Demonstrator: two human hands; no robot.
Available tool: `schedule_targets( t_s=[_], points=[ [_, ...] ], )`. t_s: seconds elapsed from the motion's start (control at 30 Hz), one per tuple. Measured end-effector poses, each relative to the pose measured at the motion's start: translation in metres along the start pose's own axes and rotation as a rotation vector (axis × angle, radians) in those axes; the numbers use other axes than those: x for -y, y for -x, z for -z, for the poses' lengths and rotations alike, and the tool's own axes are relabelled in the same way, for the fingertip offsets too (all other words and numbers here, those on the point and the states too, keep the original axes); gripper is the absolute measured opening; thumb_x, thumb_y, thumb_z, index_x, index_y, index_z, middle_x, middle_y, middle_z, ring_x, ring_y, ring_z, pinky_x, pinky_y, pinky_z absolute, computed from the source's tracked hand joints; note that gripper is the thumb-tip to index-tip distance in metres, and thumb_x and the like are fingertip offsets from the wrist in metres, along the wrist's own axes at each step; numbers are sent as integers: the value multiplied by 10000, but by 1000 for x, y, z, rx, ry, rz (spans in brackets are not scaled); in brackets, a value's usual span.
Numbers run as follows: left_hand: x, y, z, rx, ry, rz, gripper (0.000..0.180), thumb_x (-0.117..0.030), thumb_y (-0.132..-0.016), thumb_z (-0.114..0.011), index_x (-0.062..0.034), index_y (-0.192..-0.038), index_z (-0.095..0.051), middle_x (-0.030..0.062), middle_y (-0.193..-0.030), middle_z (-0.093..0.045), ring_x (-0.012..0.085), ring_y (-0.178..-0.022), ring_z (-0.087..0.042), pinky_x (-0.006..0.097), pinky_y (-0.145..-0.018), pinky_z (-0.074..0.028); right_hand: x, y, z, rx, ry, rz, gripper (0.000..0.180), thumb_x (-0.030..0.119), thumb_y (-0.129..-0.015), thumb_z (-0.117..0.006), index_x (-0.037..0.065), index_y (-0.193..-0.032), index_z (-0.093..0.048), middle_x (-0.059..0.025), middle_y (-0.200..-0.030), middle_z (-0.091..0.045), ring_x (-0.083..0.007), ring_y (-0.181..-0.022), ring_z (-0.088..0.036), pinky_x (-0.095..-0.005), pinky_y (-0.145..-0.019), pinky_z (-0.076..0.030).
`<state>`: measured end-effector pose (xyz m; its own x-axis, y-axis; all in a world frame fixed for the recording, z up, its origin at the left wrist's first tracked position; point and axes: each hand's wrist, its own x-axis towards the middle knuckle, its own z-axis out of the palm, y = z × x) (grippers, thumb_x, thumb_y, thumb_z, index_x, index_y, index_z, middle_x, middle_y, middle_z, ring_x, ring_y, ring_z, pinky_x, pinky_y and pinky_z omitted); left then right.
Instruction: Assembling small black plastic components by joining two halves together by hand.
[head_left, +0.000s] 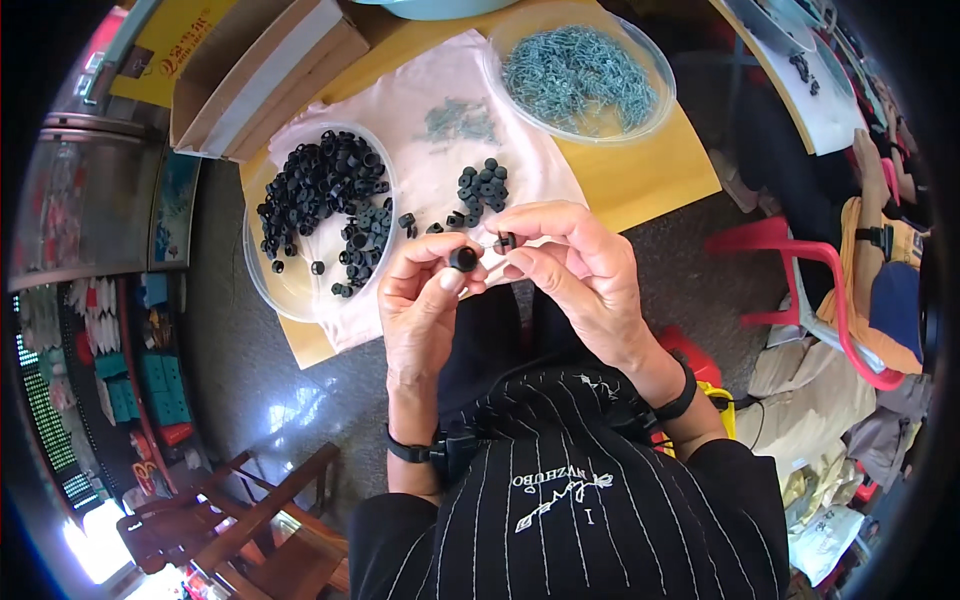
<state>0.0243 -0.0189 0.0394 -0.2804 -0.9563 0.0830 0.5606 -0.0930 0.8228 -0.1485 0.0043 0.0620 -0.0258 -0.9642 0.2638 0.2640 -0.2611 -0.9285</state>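
Between the thumb and fingers of my left hand [425,300] is a round black plastic cap [463,259], its hollow side showing. My right hand [580,275] pinches a smaller black plastic piece [504,242] close beside it; the two parts are apart. Just beyond my fingers, a small heap of black round pieces [483,185] lies on the pale pink cloth [420,110], with a few loose ones nearby. To the left, a clear round tray [262,285] holds many black caps and small black parts. Thin pale-green pieces [460,120] lie scattered farther back on the cloth.
A clear round tub [655,100] of thin greenish pieces stands at the back right. An open cardboard box [265,80] is at the back left. A red plastic chair [840,290] and another person's arm [868,190] are at right; a wooden chair [250,520] is lower left.
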Motion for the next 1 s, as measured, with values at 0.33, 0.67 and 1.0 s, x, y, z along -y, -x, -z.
schedule_targets(
  t_s=[0.33,0.67,1.0],
  points=[
    [4,0,-1,-71,90,10,250,-83,-912,-647,13,-1139,-605,112,-1036,-655,161,-811,-629,291,-744,-527,7,-6,-9,20,231,114,185,-42,-868,-638,-19,-1051,-621,-107,-934,-656,-178,-821,-700,-257,-672,-561],
    [7,-1,2,-54,124,12,259,-56,-894,-658,23,-1136,-611,106,-1034,-662,171,-826,-645,299,-768,-543,8,-9,-8,13,315,120,191,-36,-844,-660,-8,-1030,-625,-110,-909,-659,-195,-797,-687,-269,-657,-545],
    [11,-2,1,-66,38,-34,265,20,-847,-681,18,-1107,-633,125,-1099,-641,189,-898,-656,311,-801,-569,-3,-9,-4,-4,367,156,205,-29,-822,-686,8,-1019,-644,-121,-933,-673,-233,-796,-676,-294,-658,-536]
  ],
)
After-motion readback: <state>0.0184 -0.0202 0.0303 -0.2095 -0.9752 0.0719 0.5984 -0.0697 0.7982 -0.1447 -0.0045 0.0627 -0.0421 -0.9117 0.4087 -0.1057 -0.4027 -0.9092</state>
